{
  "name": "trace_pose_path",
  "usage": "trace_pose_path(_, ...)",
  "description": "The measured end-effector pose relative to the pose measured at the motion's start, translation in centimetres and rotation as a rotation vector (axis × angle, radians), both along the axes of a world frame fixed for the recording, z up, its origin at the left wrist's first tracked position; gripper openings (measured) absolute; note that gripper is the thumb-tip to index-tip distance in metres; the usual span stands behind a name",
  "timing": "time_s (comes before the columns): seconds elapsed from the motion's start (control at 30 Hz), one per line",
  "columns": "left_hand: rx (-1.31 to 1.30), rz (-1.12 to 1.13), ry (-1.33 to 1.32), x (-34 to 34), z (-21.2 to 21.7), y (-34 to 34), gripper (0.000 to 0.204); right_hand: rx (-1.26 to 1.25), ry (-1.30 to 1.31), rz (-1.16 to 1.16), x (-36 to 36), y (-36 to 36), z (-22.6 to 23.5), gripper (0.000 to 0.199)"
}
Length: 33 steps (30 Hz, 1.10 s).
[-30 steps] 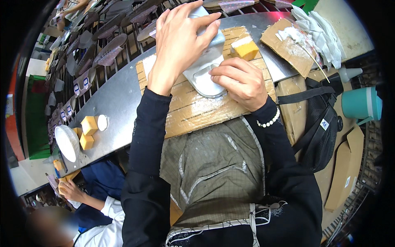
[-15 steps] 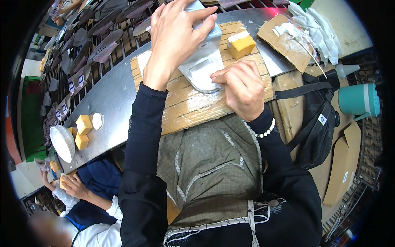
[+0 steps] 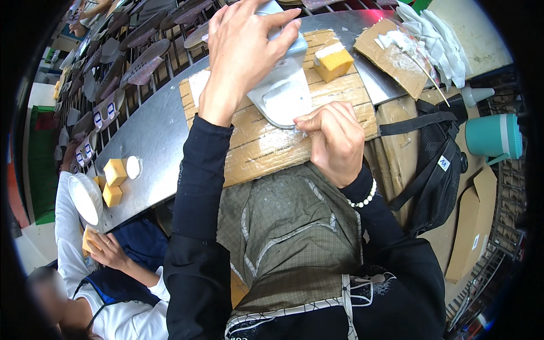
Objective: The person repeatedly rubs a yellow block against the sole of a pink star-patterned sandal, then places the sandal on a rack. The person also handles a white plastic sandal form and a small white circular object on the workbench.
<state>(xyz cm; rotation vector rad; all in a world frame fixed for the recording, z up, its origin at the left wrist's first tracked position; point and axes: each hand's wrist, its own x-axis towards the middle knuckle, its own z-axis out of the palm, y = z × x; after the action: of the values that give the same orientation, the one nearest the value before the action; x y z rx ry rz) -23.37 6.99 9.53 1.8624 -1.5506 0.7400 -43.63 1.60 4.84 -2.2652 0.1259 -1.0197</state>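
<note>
My left hand (image 3: 241,51) lies over the upper part of a pale grey, sole-shaped piece (image 3: 286,102), thumb and fingers gripping its sides. The piece has a rounded near end with a raised rim and a glossy whitish patch. It rests on a cardboard sheet (image 3: 266,153) printed with dark lines. My right hand (image 3: 334,133) is closed, thumb and forefinger pinched at the rim of that rounded end. Whatever sits between those fingertips is too small to make out. Just beyond the right hand sits a yellow sponge block (image 3: 333,63) with white stuff on top.
Cardboard smeared white (image 3: 391,56), with a thin stick, lies far right beside white gloves (image 3: 436,39). Left on the metal table (image 3: 153,130) are sponge blocks (image 3: 115,172) and a white bowl (image 3: 85,198). A co-worker (image 3: 113,249) holds a sponge. A black bag (image 3: 433,175) and teal jug (image 3: 493,137) stand right.
My right hand has slid slightly down along the rim of the grey piece. My left hand stays put. The co-worker has shifted, and one arm now reaches up beside the bowl.
</note>
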Motion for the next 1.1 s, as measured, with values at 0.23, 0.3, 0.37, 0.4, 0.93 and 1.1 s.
trace_pose_path(0.23,0.004,-0.006,0.014,-0.2,0.2,0.2,0.031,0.219,0.051,0.058,0.2,-0.5,1.1,0.018)
trace_pose_path(0.3,0.006,-0.007,0.017,-0.3,0.3,0.3,0.031,0.177,0.080,0.030,0.8,-1.1,1.2,0.019)
trace_pose_path(0.37,0.008,-0.008,0.026,-0.4,0.4,0.3,0.032,0.011,0.103,-0.021,1.7,-1.6,1.4,0.020)
trace_pose_path(0.4,0.008,-0.016,0.028,-0.4,0.4,0.4,0.032,-0.044,0.111,-0.007,1.9,-1.6,1.4,0.022)
trace_pose_path(0.93,-0.064,-0.125,-0.072,-0.1,0.4,1.2,0.039,-0.499,0.387,-0.059,4.3,-1.7,3.3,0.011)
trace_pose_path(1.1,-0.099,-0.107,-0.051,-0.1,0.2,1.0,0.038,-0.202,0.470,0.034,4.1,-2.8,4.0,0.009)
